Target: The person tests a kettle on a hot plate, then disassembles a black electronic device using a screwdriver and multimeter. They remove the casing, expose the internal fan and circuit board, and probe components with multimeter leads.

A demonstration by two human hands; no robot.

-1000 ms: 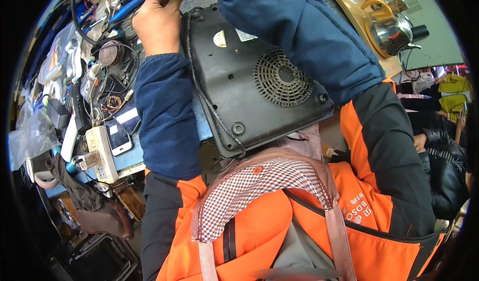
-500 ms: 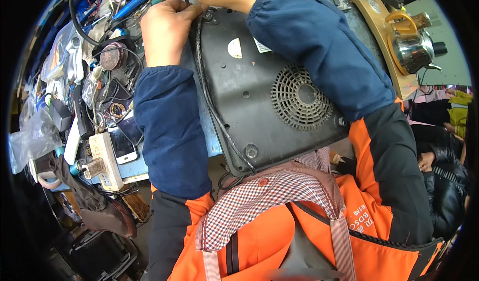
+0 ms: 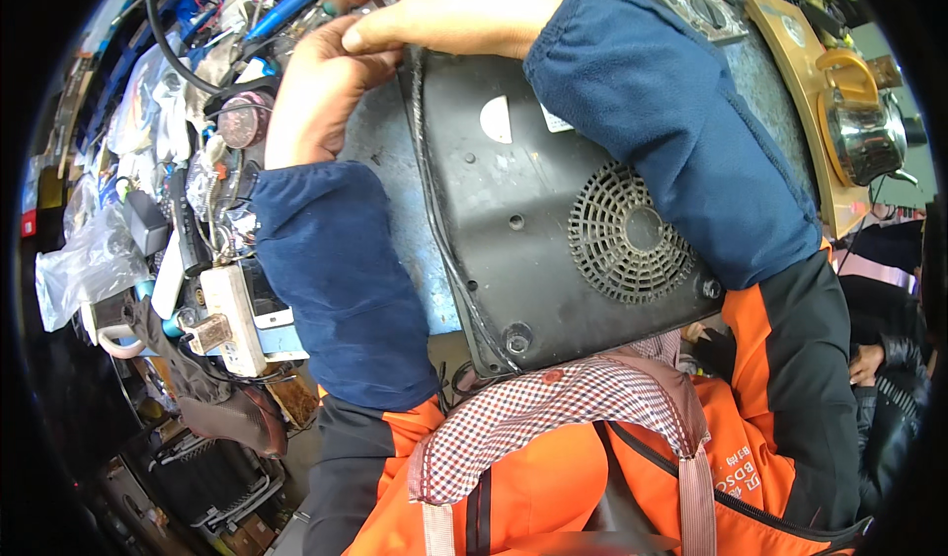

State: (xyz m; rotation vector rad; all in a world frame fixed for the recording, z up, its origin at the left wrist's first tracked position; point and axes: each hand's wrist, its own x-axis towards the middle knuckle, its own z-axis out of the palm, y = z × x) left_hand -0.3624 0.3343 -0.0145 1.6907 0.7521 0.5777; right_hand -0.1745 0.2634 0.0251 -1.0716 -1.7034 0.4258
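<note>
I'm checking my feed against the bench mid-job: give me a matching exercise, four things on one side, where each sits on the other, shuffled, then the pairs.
Things:
1. black appliance base with round vent
2. metal kettle
3. white power strip
4. clear plastic bag

Places:
A. far left edge of the bench
B. centre, lying between the two forearms
C. upper right, on a yellow stand
D. left of the left sleeve, among wires

Pairs: 1-B, 2-C, 3-D, 4-A

Both hands, left hand and right hand, meet at the base's far corner.
</note>
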